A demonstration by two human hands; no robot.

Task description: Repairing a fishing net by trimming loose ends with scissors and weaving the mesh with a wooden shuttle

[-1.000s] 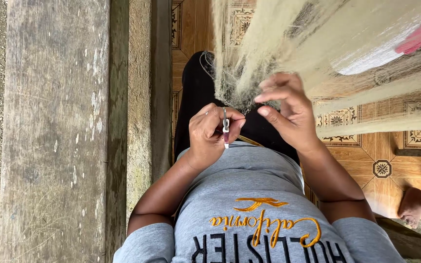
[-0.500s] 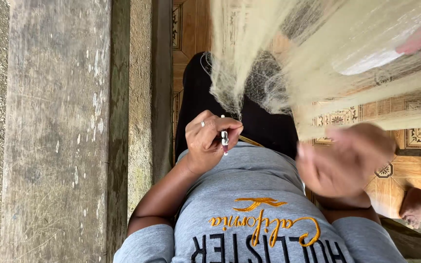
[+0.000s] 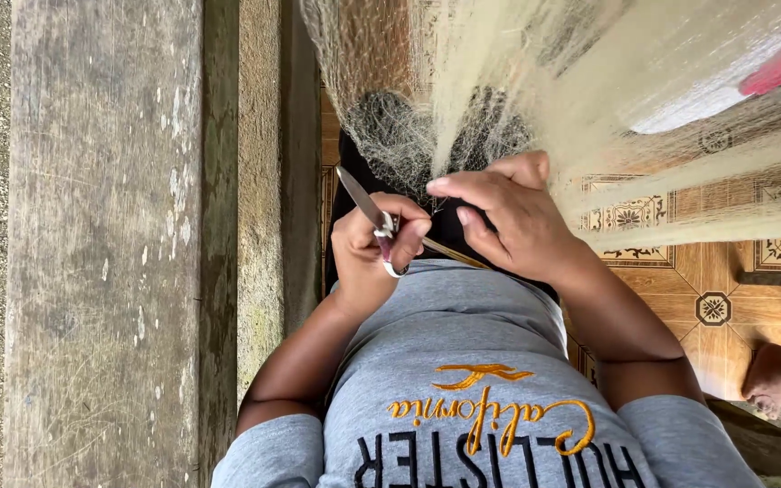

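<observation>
At centre frame I see my left hand (image 3: 377, 248) gripping scissors (image 3: 374, 217), blade toward 11 o'clock, right hand (image 3: 508, 217) pinching net (image 3: 463, 136); a slip could cut good mesh or nick fingers.

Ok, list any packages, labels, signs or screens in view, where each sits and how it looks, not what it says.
No packages, signs or screens.
Printed lettering: on the chest of the grey T-shirt at bottom centre, a curly yellow-orange line over blocky dark letters, seen upside down.
</observation>
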